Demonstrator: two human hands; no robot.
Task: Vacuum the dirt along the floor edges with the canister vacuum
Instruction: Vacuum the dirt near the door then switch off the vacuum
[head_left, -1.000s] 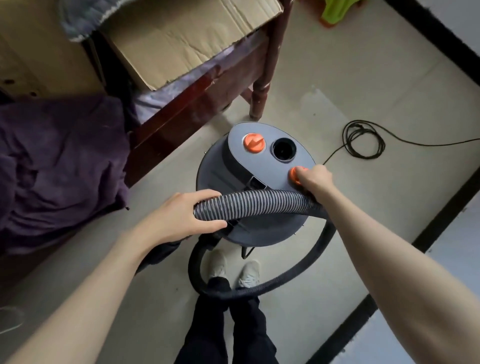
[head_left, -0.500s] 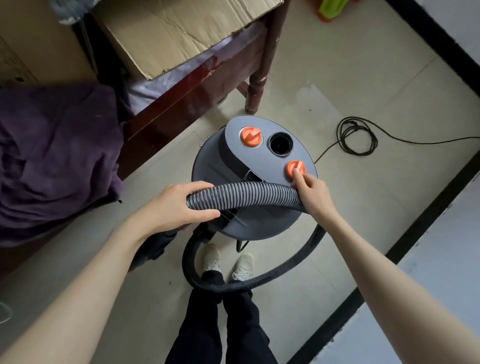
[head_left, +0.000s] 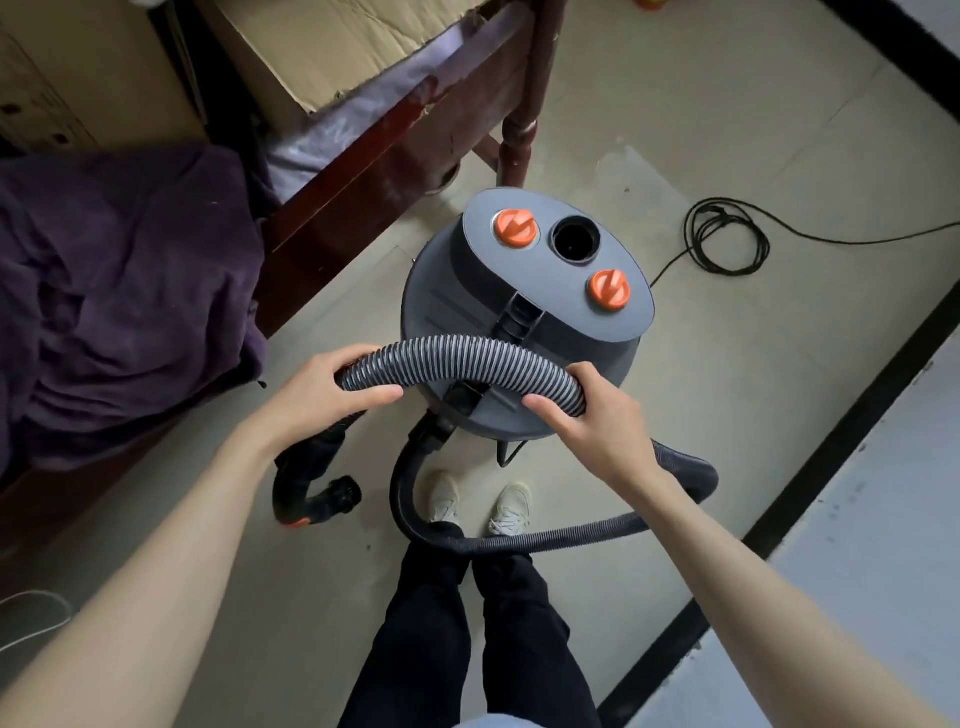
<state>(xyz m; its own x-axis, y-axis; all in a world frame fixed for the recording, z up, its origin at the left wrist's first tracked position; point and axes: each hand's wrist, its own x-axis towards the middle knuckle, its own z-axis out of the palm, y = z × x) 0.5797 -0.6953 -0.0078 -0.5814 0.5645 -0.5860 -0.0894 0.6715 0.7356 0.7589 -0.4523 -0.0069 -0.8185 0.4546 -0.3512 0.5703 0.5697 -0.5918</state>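
- My fingers (head_left: 543, 402) on the right hand (head_left: 597, 421) are curled under the hose (head_left: 467, 358), thumb over the top, grasping it where it bends down toward the floor.
- My left hand (head_left: 317, 395) grasps the same hose further along, fingers wrapped over the ribbed tube and thumb underneath.
- Between my two hands the hose arches across the near side of the vacuum (head_left: 524, 312).
- The vacuum stands upright on the floor (head_left: 675, 364), just in front of my shoes (head_left: 478, 504) and near the leg of the bed (head_left: 514, 130).
- Its grey lid carries two orange knobs (head_left: 515, 228) with an open round port (head_left: 575, 240) between them.
- Past my right hand the hose drops, loops low around my shoes and runs back up to the vacuum's near side.
- Below my left hand the black nozzle (head_left: 317, 488) hangs curved, its round mouth pointing right, with an orange band at the bottom of the bend.
- A black cord (head_left: 727, 239) lies coiled on the floor right of the vacuum, and one strand runs off to the right edge.
- A black strip (head_left: 831, 447) crosses the floor diagonally on the right.
- A purple blanket (head_left: 114, 291) is heaped at the left, and flattened cardboard (head_left: 332, 47) lies on the bed.
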